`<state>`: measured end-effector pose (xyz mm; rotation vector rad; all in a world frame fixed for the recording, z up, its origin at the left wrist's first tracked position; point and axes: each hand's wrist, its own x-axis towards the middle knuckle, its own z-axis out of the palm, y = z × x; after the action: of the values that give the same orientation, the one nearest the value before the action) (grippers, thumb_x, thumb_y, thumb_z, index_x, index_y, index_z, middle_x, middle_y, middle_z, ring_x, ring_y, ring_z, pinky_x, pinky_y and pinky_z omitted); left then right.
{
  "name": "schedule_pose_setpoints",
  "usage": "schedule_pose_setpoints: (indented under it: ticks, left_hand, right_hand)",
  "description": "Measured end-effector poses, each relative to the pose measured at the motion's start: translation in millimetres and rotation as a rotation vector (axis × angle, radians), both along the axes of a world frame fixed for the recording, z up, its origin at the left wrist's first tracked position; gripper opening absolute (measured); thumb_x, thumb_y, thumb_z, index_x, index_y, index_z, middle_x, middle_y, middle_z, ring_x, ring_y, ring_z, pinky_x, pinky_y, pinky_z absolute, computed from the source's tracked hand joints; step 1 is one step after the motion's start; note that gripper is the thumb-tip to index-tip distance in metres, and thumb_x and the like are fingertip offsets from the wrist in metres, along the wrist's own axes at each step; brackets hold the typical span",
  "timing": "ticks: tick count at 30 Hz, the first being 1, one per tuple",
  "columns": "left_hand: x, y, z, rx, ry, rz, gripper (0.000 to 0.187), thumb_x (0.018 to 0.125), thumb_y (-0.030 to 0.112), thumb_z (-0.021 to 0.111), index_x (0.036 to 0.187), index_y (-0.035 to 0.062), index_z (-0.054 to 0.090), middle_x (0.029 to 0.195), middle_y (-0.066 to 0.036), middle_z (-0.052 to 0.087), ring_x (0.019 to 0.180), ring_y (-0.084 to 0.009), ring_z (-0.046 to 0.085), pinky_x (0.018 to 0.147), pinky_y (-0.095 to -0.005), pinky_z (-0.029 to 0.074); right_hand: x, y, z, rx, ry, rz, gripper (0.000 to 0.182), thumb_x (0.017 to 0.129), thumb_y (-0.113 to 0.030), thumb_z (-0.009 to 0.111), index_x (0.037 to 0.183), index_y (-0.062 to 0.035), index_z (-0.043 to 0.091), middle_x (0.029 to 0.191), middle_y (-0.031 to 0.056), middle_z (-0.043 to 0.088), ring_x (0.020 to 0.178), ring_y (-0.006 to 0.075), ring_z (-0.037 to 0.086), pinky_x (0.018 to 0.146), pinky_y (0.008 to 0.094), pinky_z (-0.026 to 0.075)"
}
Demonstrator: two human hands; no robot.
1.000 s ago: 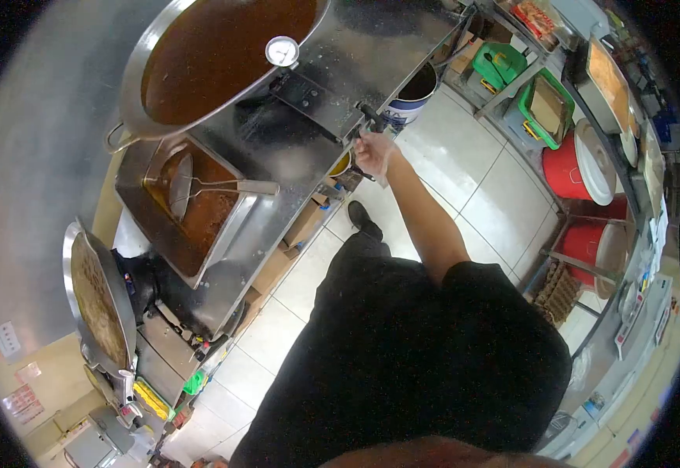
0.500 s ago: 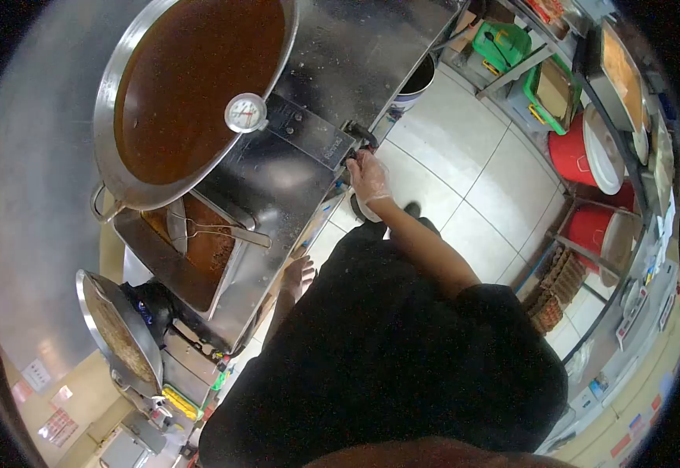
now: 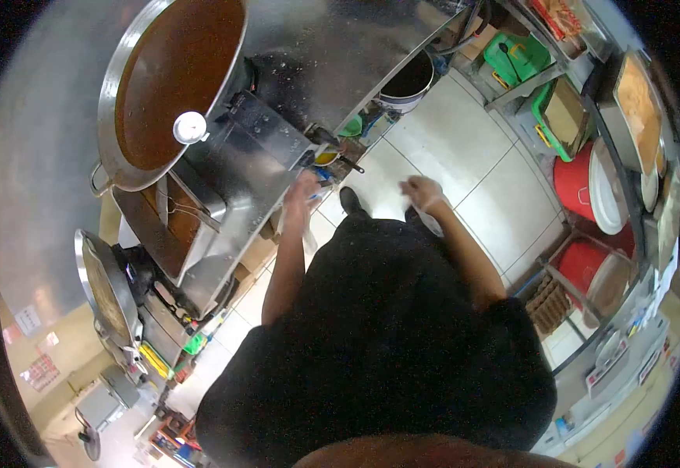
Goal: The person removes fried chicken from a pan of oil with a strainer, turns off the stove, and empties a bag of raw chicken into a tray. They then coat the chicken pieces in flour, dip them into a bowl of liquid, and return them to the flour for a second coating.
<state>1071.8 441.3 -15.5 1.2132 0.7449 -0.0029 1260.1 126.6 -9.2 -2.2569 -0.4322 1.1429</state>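
Standing at the steel counter (image 3: 316, 58), the person has the right hand (image 3: 424, 195) hanging over the tiled floor (image 3: 476, 160), fingers loosely curled, with nothing visible in it. The left hand (image 3: 301, 191) is blurred beside the counter's edge; I can't tell how far it's open or whether it grips anything. Just beyond it sits the dark control box (image 3: 266, 129), with a black handle (image 3: 351, 164) jutting out nearby. Behind the box, a wide pan (image 3: 109, 109) of brown liquid (image 3: 176, 70) carries a dial thermometer (image 3: 190, 127). Farther off stand a white bucket (image 3: 399, 104) and red tubs (image 3: 573, 187).
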Motion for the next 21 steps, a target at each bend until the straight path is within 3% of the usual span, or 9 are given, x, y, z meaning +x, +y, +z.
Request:
schedule_pose_setpoints:
  ticks: [2, 6, 13, 14, 16, 17, 18, 20, 21]
  left_hand:
    - [41.3, -16.1, -8.2, -0.134, 0.062, 0.368, 0.045, 0.096, 0.047, 0.057, 0.126, 0.0127, 0.056, 0.123, -0.002, 0.065, 0.108, -0.0206, 0.063, 0.088, -0.0424, 0.05]
    - [57.7, -32.9, -31.4, -0.205, 0.009, 0.516, 0.041, 0.097, 0.049, 0.054, 0.123, 0.0171, 0.057, 0.119, 0.001, 0.066, 0.109, -0.019, 0.061, 0.089, -0.0424, 0.047]
    - [88.5, -64.7, 16.1, -0.15, 0.066, 0.699, 0.05, 0.106, 0.048, 0.031, 0.143, 0.0152, 0.041, 0.155, -0.006, 0.04, 0.139, -0.0278, 0.04, 0.11, -0.0483, 0.033]
    - [84.4, -56.2, 8.6, -0.217, 0.038, 0.646, 0.049, 0.106, 0.047, 0.028, 0.145, 0.0194, 0.04, 0.16, -0.003, 0.031, 0.146, -0.0237, 0.027, 0.114, -0.0487, 0.027]
    - [91.3, -50.5, 4.4, -0.283, 0.014, 0.586, 0.049, 0.106, 0.046, 0.025, 0.147, 0.0236, 0.038, 0.165, 0.001, 0.022, 0.153, -0.0196, 0.015, 0.117, -0.0492, 0.02]
    - [95.5, -51.4, 2.1, -0.303, -0.003, 0.648, 0.051, 0.105, 0.047, 0.026, 0.149, 0.0222, 0.037, 0.165, -0.001, 0.021, 0.153, -0.0195, 0.014, 0.119, -0.0482, 0.017]
    - [100.7, -55.5, 2.4, -0.326, -0.02, 0.709, 0.054, 0.104, 0.048, 0.026, 0.15, 0.0207, 0.035, 0.166, -0.002, 0.019, 0.153, -0.0193, 0.013, 0.12, -0.0472, 0.015]
    - [82.4, -34.4, -56.5, -0.365, -0.034, 0.753, 0.057, 0.104, 0.05, 0.026, 0.152, 0.0193, 0.033, 0.166, -0.003, 0.018, 0.153, -0.0191, 0.012, 0.121, -0.0463, 0.012]
    - [52.9, -2.5, -108.0, -0.932, -0.396, 0.728, 0.058, 0.103, 0.051, 0.029, 0.149, 0.0171, 0.038, 0.164, -0.006, 0.023, 0.151, -0.0215, 0.018, 0.12, -0.0477, 0.017]
  right_hand:
    - [2.1, -91.4, -43.7, 0.202, -0.093, -0.162, 0.044, 0.098, -0.044, 0.055, 0.108, -0.0037, 0.07, 0.1, 0.0131, 0.074, 0.091, 0.0252, 0.07, 0.085, 0.0379, 0.054]
    - [15.4, -239.0, -67.9, -0.114, -0.136, -0.412, 0.039, 0.094, -0.039, 0.06, 0.112, -0.0048, 0.069, 0.114, 0.018, 0.07, 0.108, 0.0316, 0.066, 0.094, 0.0404, 0.05]
    - [-22.7, -406.5, -150.9, -0.248, -0.159, -0.374, 0.038, 0.09, -0.032, 0.059, 0.112, -0.0035, 0.07, 0.113, 0.0189, 0.07, 0.109, 0.0334, 0.065, 0.096, 0.04, 0.048]
    - [-32.3, -417.7, -173.8, -0.247, -0.142, -0.377, 0.038, 0.09, -0.032, 0.059, 0.112, -0.0035, 0.07, 0.113, 0.0189, 0.07, 0.109, 0.0334, 0.065, 0.096, 0.04, 0.048]
    - [-44.6, -442.0, -235.7, -0.136, -0.125, -0.346, 0.023, 0.085, -0.022, 0.063, 0.096, -0.0014, 0.064, 0.077, 0.0122, 0.063, 0.065, 0.0242, 0.061, 0.06, 0.041, 0.048]
    - [-24.4, -395.4, -158.6, -0.048, 0.305, -1.033, 0.026, 0.085, -0.029, 0.061, 0.09, -0.0033, 0.064, 0.066, 0.0059, 0.053, 0.053, 0.0163, 0.048, 0.05, 0.0363, 0.04]
    - [-22.3, -398.1, -174.5, -0.052, 0.309, -1.04, 0.026, 0.085, -0.029, 0.061, 0.09, -0.0033, 0.064, 0.066, 0.0059, 0.053, 0.053, 0.0163, 0.048, 0.05, 0.0363, 0.04]
    - [-26.1, -419.7, -235.1, 0.081, -0.123, -0.434, 0.036, 0.091, -0.038, 0.055, 0.09, -0.0038, 0.066, 0.071, 0.0108, 0.062, 0.059, 0.0222, 0.058, 0.056, 0.0395, 0.047]
    - [-6.9, -408.3, -200.1, 0.0, -0.087, -0.364, 0.04, 0.095, -0.04, 0.051, 0.091, -0.0043, 0.068, 0.077, 0.0126, 0.066, 0.066, 0.025, 0.063, 0.063, 0.0404, 0.049]
